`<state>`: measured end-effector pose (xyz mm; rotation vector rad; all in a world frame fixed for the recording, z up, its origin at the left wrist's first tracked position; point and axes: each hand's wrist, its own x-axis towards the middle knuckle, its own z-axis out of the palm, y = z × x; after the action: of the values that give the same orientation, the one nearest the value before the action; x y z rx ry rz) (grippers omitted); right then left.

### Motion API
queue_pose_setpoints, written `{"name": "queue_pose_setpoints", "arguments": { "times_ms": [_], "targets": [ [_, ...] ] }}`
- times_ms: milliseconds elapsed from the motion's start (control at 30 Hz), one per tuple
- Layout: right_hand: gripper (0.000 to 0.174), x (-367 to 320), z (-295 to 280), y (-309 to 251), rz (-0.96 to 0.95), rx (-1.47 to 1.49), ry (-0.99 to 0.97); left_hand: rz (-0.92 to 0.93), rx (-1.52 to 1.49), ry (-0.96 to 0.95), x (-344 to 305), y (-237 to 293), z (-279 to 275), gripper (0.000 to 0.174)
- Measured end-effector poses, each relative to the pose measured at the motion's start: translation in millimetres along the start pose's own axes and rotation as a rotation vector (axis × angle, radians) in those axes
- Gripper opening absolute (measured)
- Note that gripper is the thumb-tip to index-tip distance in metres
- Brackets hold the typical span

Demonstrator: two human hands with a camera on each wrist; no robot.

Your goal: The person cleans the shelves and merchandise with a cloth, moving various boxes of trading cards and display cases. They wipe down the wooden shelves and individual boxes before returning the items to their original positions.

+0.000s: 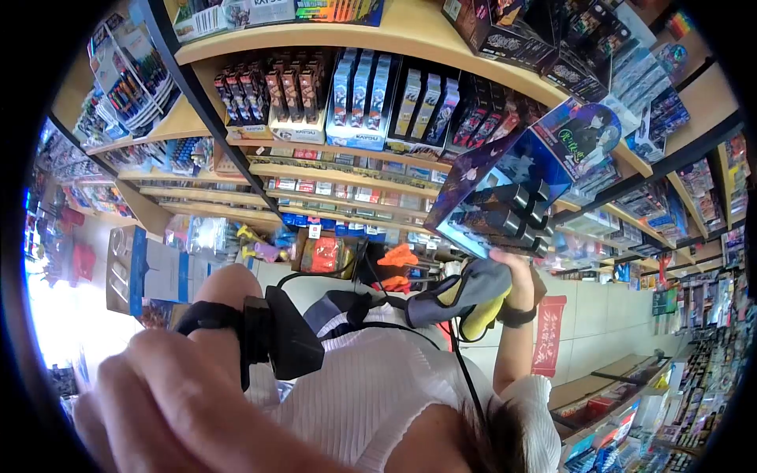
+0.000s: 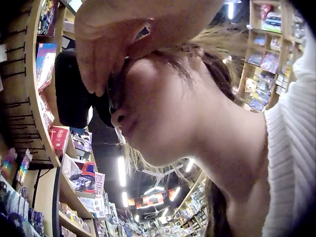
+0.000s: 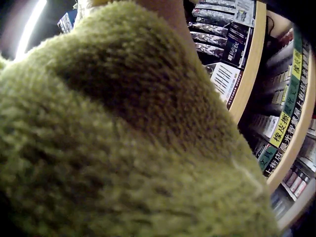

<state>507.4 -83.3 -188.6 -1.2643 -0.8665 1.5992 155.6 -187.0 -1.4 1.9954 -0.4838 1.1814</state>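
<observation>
My left hand (image 1: 158, 386) is raised close to the head camera, its fingers bent. In the left wrist view, the left hand (image 2: 106, 47) holds the black head-worn device (image 2: 74, 91) at the face, fingertips at its edge. A tilted dark blue display box (image 1: 473, 177) with a cut-out character card (image 1: 587, 142) and several black packs (image 1: 516, 209) stands out in front of the shelves. My right hand (image 1: 518, 277) grips its lower corner. A grey and yellow cloth (image 1: 473, 292) hangs beside that hand; its yellow-green fleece (image 3: 123, 138) hides most of the right wrist view.
Curved wooden shelves (image 1: 315, 35) hold rows of boxed packs (image 1: 363, 87). At the left stands a rack of pens (image 1: 134, 87). Orange toys (image 1: 398, 256) and a carton (image 1: 126, 268) sit low down. A red mat (image 1: 550, 335) lies on the tiled floor.
</observation>
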Motion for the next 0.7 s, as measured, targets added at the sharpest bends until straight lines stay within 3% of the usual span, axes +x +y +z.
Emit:
{"name": "queue_pose_setpoints", "arguments": {
  "times_ms": [133,400,467,600,700],
  "targets": [
    [0.029,2.5,1.0,4.1,0.073,-0.015,0.011,-0.059,0.065,-0.014,-5.1,-0.9,6.0,0.019],
    [0.021,5.1,16.0,7.6,0.039,-0.078,-0.011,-0.254,0.386,-0.048,-12.3,2.0,14.9,0.02],
    [0.028,7.7,10.0,10.6,0.148,0.0,-0.029,-0.302,0.442,-0.052,-12.8,3.1,15.1,0.02],
    [0.027,1.1,21.4,9.1,0.028,-0.016,0.002,-0.327,0.47,-0.051,-15.7,4.1,18.7,0.02],
    [0.028,2.7,16.0,7.9,0.074,-0.022,-0.014,-0.362,0.476,-0.049,-16.5,-0.1,17.5,0.021]
  ]
}}
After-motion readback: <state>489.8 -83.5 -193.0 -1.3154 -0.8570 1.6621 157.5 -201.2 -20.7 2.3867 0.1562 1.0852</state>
